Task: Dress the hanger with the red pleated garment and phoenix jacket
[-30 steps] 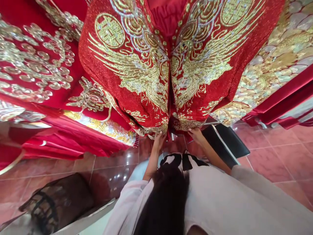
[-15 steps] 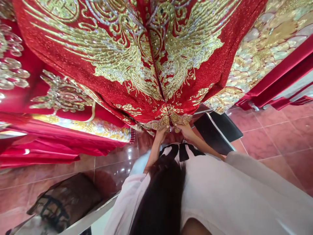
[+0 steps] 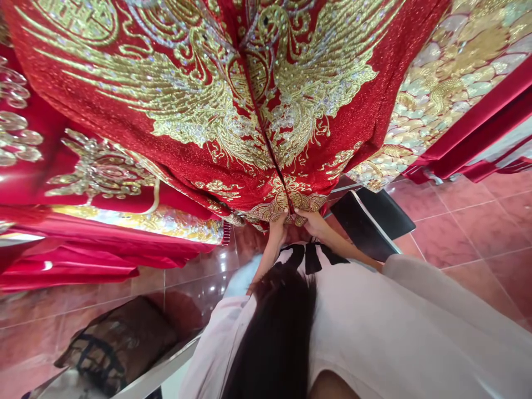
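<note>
A red jacket [image 3: 216,94] thick with gold and silver embroidery hangs in front of me and fills the upper half of the view. Its two front panels meet along a centre seam. My left hand [image 3: 277,228] pinches the hem of the left panel at the bottom of that seam. My right hand [image 3: 315,223] grips the hem of the right panel right beside it. Both hands have their fingers closed on the fabric, close together. My long dark hair and pale top fill the lower middle.
More red and gold embroidered garments hang at the left [image 3: 75,166] and right [image 3: 449,83]. A black chair seat [image 3: 374,219] stands just right of my hands. A dark bag [image 3: 116,343] lies on the glossy red tiled floor [image 3: 469,221] at lower left.
The jacket's two front panels, apart a second ago, are drawn together at the hem. My hands have come closer to each other, and the view has tilted nearer the jacket.
</note>
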Action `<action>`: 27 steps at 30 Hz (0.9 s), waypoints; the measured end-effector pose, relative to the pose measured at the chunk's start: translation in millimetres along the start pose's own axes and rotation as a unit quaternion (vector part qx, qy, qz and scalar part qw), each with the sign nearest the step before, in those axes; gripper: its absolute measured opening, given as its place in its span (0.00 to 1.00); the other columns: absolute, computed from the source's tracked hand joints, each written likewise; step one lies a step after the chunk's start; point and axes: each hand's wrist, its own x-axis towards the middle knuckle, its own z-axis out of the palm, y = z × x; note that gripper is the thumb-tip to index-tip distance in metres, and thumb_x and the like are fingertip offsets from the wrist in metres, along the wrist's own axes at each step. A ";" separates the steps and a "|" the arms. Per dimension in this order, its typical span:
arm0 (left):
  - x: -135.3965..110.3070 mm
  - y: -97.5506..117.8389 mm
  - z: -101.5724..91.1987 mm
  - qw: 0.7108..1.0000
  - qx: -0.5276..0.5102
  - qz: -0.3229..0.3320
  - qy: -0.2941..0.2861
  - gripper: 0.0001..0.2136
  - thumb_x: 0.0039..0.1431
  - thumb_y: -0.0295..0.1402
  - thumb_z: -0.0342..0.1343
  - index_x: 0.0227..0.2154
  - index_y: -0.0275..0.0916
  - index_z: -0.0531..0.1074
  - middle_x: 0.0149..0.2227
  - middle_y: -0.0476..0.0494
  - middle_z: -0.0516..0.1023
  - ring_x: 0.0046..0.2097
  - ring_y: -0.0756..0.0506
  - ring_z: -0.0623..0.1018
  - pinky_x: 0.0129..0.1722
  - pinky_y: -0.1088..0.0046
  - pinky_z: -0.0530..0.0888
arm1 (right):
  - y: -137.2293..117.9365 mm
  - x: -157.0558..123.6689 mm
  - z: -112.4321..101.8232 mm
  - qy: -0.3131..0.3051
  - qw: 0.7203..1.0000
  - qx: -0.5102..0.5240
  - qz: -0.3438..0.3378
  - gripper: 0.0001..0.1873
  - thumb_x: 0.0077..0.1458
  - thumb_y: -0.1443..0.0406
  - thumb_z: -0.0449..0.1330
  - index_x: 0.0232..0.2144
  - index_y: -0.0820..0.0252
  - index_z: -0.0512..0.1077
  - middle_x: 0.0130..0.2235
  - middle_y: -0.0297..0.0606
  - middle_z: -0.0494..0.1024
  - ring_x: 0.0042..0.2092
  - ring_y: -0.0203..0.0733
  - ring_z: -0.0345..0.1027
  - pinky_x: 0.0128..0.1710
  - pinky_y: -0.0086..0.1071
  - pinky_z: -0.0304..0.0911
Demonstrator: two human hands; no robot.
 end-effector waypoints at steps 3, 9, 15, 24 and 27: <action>0.2 -0.4 2.4 1.000 0.004 0.009 0.004 0.21 0.39 0.35 0.71 0.38 0.37 0.73 0.36 0.45 0.77 0.43 0.45 0.77 0.49 0.65 0.72 | -1.0 0.0 0.6 0.007 1.000 0.009 0.016 0.16 0.34 0.70 0.70 0.29 0.62 0.70 0.24 0.30 0.74 0.26 0.32 0.67 0.29 0.25 0.67; 1.0 -2.4 2.8 1.000 0.010 0.020 0.009 0.19 0.43 0.33 0.69 0.39 0.38 0.73 0.40 0.46 0.77 0.43 0.46 0.77 0.47 0.68 0.73 | -4.1 -1.3 3.4 0.018 0.999 0.025 0.014 0.21 0.29 0.70 0.71 0.30 0.61 0.71 0.25 0.29 0.75 0.28 0.34 0.69 0.29 0.26 0.68; 3.1 -5.3 3.3 0.998 0.024 0.048 0.016 0.22 0.41 0.34 0.70 0.41 0.38 0.72 0.42 0.45 0.77 0.44 0.45 0.77 0.50 0.66 0.72 | -2.8 0.4 6.3 0.037 0.999 0.028 0.002 0.21 0.29 0.70 0.71 0.31 0.61 0.72 0.29 0.32 0.78 0.33 0.38 0.72 0.35 0.30 0.70; 0.2 -9.9 5.0 0.992 0.079 0.090 0.049 0.26 0.42 0.38 0.71 0.46 0.38 0.71 0.49 0.40 0.75 0.55 0.42 0.72 0.59 0.61 0.65 | 7.7 9.4 8.5 0.104 0.994 0.021 -0.019 0.17 0.31 0.71 0.69 0.29 0.62 0.71 0.29 0.33 0.77 0.36 0.37 0.72 0.40 0.31 0.70; -3.4 -11.9 7.4 0.990 0.089 0.095 0.061 0.26 0.43 0.38 0.70 0.46 0.38 0.71 0.50 0.39 0.74 0.57 0.41 0.70 0.59 0.62 0.64 | 6.0 10.0 11.9 0.105 0.994 0.014 -0.006 0.16 0.32 0.70 0.69 0.28 0.61 0.71 0.28 0.33 0.77 0.36 0.38 0.72 0.38 0.31 0.70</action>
